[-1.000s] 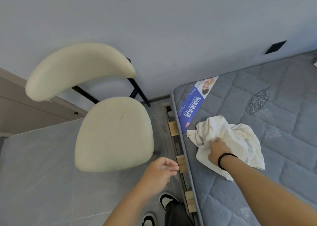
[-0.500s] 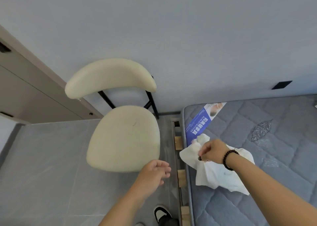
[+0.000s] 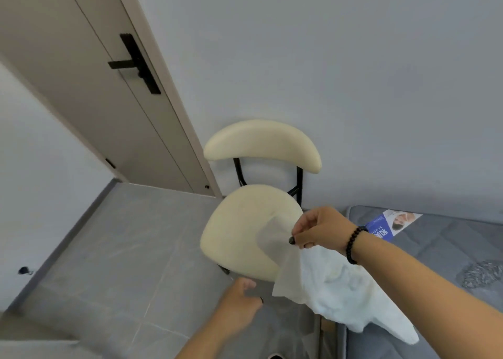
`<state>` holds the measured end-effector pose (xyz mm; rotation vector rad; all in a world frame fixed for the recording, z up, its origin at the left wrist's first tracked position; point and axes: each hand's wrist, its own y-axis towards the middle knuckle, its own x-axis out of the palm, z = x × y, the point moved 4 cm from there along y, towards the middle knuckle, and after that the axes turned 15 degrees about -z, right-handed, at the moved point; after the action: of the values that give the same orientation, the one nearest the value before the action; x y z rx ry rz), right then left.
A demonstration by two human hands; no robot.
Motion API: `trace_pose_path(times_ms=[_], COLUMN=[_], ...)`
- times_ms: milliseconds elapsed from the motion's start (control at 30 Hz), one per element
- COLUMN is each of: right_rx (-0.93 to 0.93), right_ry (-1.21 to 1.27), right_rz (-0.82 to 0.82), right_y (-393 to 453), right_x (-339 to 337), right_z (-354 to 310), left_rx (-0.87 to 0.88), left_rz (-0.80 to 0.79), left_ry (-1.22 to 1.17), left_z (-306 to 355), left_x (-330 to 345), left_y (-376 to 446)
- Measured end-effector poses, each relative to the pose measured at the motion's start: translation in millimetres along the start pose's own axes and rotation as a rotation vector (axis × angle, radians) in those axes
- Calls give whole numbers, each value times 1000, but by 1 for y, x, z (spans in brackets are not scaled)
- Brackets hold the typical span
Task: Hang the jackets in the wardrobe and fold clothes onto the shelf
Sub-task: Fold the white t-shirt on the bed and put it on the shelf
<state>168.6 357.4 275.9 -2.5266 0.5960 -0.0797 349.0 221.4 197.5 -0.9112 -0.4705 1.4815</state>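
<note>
**White garment lifted from the mattress; folding not yet begun**

The right hand point(image 3: 321, 229) pinched the white garment point(image 3: 330, 285) by an upper edge, thumb and fingers clamped on the cloth, so that it hung crumpled in the air over the edge of the grey mattress point(image 3: 449, 252) and in front of the cream chair point(image 3: 245, 230). The left hand point(image 3: 241, 297) was low beside the hanging cloth, fingers loosely curled and holding nothing. Neither wardrobe nor shelf appeared in view; only a door point(image 3: 89, 86) was visible. Judged from this, one garment was merely picked up, with folding, shelving and any jacket hanging left to do.
</note>
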Motion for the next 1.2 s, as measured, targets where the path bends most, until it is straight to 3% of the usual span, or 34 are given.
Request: trace_pose_path(times_ms=[400, 667, 800, 867, 933, 1067, 1200], right_rx=[-198, -280, -246, -230, -222, -175, -108], right_ry=[99, 209, 278, 319, 334, 370, 485], right_rz=[-4, -219, -342, -416, -491, -671, -812], right_y=[4, 8, 11, 12, 14, 16, 23], right_x=[206, 365, 430, 457, 482, 519, 530], right_z=[-129, -198, -220, -232, -244, -260, -274], left_rx=[42, 128, 22, 56, 136, 216, 397], left_rz=[202, 420, 518, 561, 727, 1172, 1329], left_ry=[-40, -242, -433, -566, -611, -404, -247], left_z=[-151, -250, -306, -323, -323, -307, -271], left_x=[-111, -165, -173, -176, -180, -196, -211], left_y=[-126, -248, -298, -312, -326, -348, -368])
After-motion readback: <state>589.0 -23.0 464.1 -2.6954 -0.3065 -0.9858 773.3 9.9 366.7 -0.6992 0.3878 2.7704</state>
